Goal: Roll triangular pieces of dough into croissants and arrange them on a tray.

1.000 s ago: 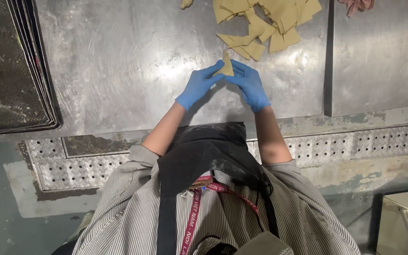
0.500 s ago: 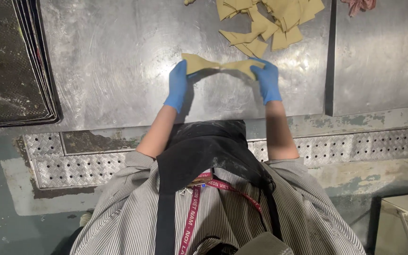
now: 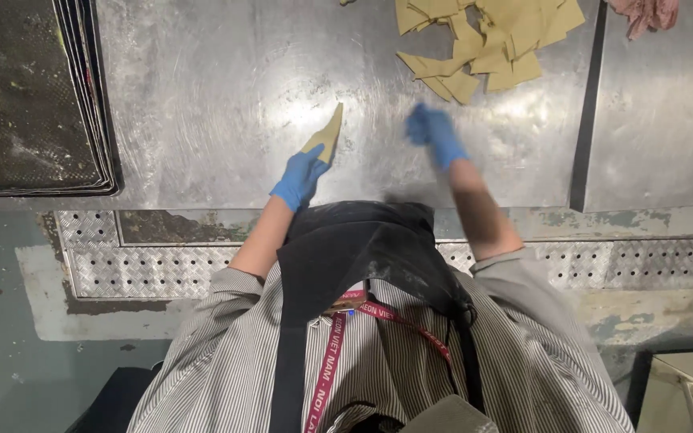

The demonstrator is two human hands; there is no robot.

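Head view, looking straight down over the person's striped shirt (image 3: 378, 377) and dark apron (image 3: 354, 248).

Left hand (image 3: 300, 176) — blue glove, fingers pinched on the near end of a tan triangular dough piece (image 3: 326, 135). The piece stands tilted up off the steel surface (image 3: 226, 88), tip pointing far, roughly mid-surface and left of centre.

Right hand (image 3: 433, 132) — also blue-gloved, motion-blurred above the surface to the right of the piece, well apart from it and holding nothing visible. Blur hides the finger state; cannot tell whether they are spread or curled.

Far right: heap of similar tan cut pieces (image 3: 483, 40), near the right hand but not touched. Far left: stack of dark baking trays (image 3: 38, 96), edge just beside the working area. A pinkish cloth (image 3: 647, 12) shows at the far right corner.

Judgement: one piece is singled out from the heap and is being handled one-handed, apparently mid-shaping. Next move likely calls for the right hand to rejoin the piece or fetch from the heap — grip needs to stay light, since thin dough would stretch or tear.
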